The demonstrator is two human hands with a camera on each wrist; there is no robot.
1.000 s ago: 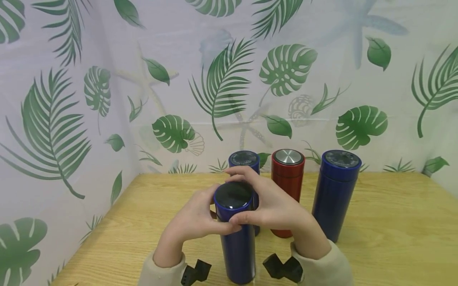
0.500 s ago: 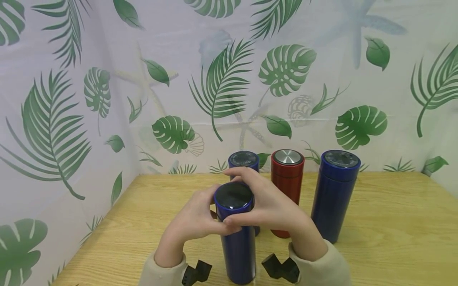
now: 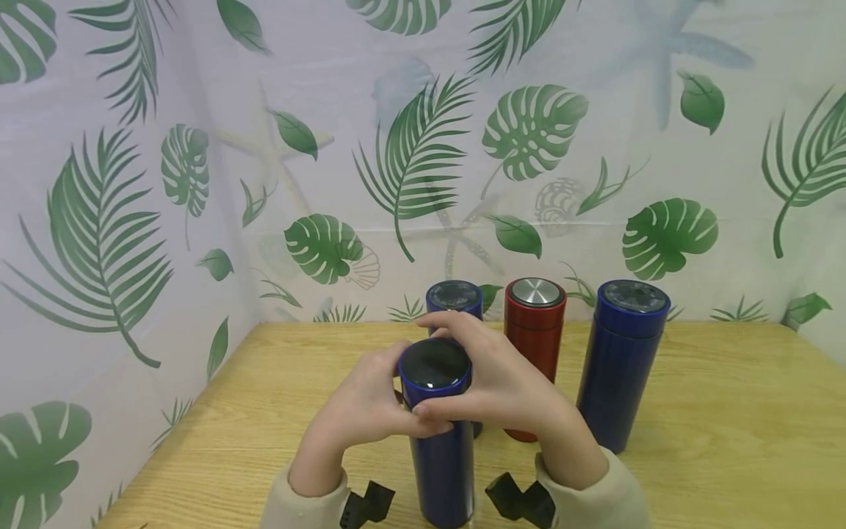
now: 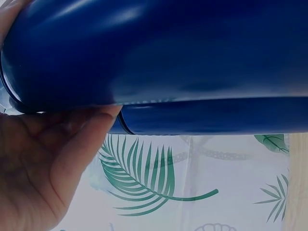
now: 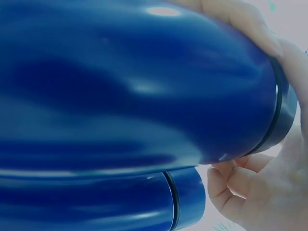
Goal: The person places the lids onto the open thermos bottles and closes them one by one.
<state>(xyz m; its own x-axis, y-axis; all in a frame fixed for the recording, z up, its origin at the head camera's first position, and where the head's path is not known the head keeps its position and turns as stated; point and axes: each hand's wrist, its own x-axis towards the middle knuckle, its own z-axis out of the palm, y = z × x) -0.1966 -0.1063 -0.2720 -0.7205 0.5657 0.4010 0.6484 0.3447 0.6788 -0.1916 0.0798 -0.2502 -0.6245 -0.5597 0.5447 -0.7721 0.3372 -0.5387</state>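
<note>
A dark blue thermos bottle (image 3: 444, 470) stands upright near the table's front edge in the head view. Its lid (image 3: 436, 364) has a glossy black top and a blue rim. My left hand (image 3: 362, 405) grips the bottle's upper part from the left, thumb across the front. From the right, my right hand (image 3: 497, 376) holds round the lid, its thumb over the front just above the left thumb. The left wrist view shows the blue bottle body (image 4: 159, 53) close up beside the left hand (image 4: 43, 163). In the right wrist view, the right hand (image 5: 274, 187) reaches round the lid end.
Behind the held bottle stands another blue bottle (image 3: 454, 295), partly hidden by the right hand. A red bottle (image 3: 535, 338) with a silver top and a further blue bottle (image 3: 621, 375) stand to the right. The wooden table (image 3: 740, 426) meets a leaf-patterned curtain (image 3: 410, 184).
My right thumb has slid slightly left along the lid's front. The left hand and the bottle stay in place. The head view has shifted a little.
</note>
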